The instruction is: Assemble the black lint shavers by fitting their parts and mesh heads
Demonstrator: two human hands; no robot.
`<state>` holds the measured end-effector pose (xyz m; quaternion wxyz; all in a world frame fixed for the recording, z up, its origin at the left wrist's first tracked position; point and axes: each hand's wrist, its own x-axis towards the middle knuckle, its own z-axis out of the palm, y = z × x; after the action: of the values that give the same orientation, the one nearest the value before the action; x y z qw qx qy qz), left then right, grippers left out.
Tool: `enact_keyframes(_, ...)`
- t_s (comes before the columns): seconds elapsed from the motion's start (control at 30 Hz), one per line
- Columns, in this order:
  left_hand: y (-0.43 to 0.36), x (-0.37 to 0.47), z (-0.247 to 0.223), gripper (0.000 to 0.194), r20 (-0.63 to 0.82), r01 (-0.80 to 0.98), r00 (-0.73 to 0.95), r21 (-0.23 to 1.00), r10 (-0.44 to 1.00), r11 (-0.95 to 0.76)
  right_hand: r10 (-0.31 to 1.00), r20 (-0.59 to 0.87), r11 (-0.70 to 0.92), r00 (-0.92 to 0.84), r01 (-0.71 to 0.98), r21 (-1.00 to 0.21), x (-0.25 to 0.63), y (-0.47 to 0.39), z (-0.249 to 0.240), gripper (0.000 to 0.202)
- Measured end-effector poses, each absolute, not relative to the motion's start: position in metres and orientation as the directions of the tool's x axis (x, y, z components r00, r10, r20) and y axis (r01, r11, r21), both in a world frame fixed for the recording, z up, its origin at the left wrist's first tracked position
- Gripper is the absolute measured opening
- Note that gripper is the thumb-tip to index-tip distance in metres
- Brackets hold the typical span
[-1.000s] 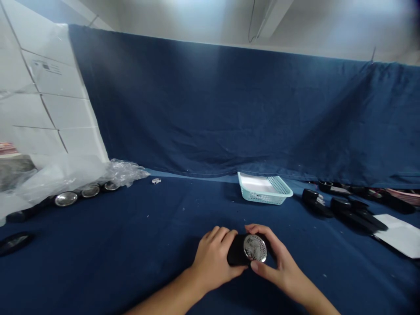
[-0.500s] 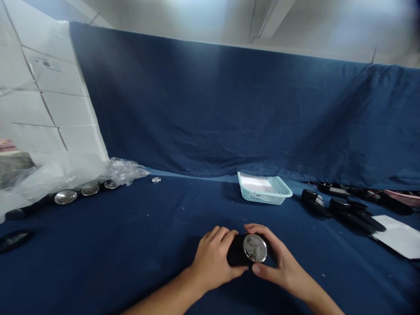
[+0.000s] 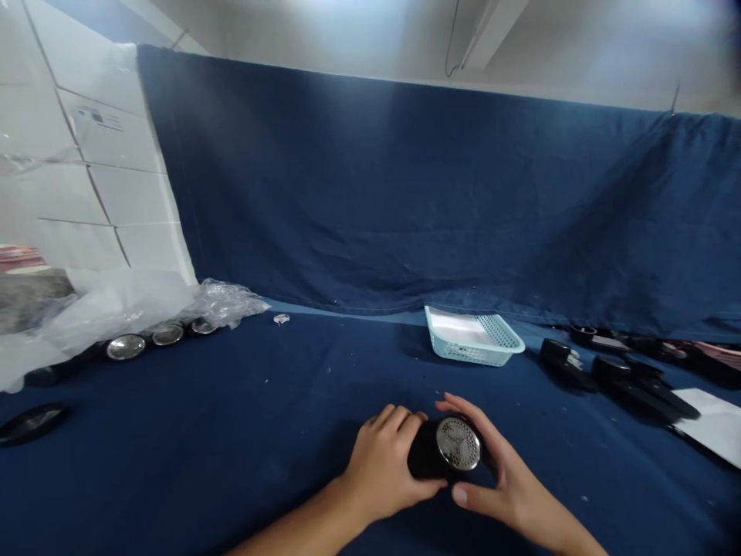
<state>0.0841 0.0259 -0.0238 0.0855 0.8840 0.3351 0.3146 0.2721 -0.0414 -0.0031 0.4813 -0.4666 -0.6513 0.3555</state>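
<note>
A black device point(image 3: 427, 455) with a round, perforated silver head point(image 3: 458, 443) lies low in the middle of the view, its head turned up toward the camera. Wrapped round its body from the left is my left hand point(image 3: 387, 463). My right hand point(image 3: 502, 479) is beside the silver head, fingers and thumb spread apart on either side of it. A gap shows between the thumb and the head; whether the fingers behind touch it, I cannot tell.
A light blue basket point(image 3: 475, 354) holding something white stands at the back. Black parts point(image 3: 631, 386) and a white sheet point(image 3: 715, 425) lie right. Silver-headed devices point(image 3: 126, 347) sit left by plastic wrap point(image 3: 223, 300), with a black oval piece point(image 3: 33, 422) in front. White boxes point(image 3: 52, 131) rise behind.
My right hand's thumb and fingers have spread wider around the silver head. The whole scene has shifted slightly to the right in view.
</note>
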Motion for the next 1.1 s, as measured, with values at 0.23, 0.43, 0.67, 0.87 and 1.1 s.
enact_keyframes(0.23,0.025,0.084,-0.023,0.063,0.479,0.545,0.584,0.366,0.655,-0.754,0.956,0.281,0.293,-0.085,0.241,-0.925,0.272,-0.041,-0.005,0.085)
enact_keyframes(0.43,0.026,0.083,-0.022,0.062,0.479,0.545,0.580,0.373,0.659,-0.751,0.959,0.264,0.282,-0.107,0.225,-0.933,0.274,-0.037,-0.008,0.072)
enact_keyframes(0.67,0.026,0.084,-0.022,0.063,0.483,0.534,0.583,0.378,0.653,-0.756,0.961,0.203,0.245,-0.185,0.247,-0.938,0.278,-0.037,0.004,0.063)
enact_keyframes(0.87,0.027,0.084,-0.023,0.064,0.474,0.543,0.584,0.376,0.660,-0.751,0.969,0.183,0.218,-0.165,0.226,-0.950,0.277,-0.036,0.006,0.062)
enact_keyframes(1.1,0.028,0.084,-0.023,0.063,0.455,0.551,0.587,0.381,0.669,-0.743,0.975,0.159,0.189,-0.156,0.198,-0.962,0.277,-0.034,-0.001,0.066)
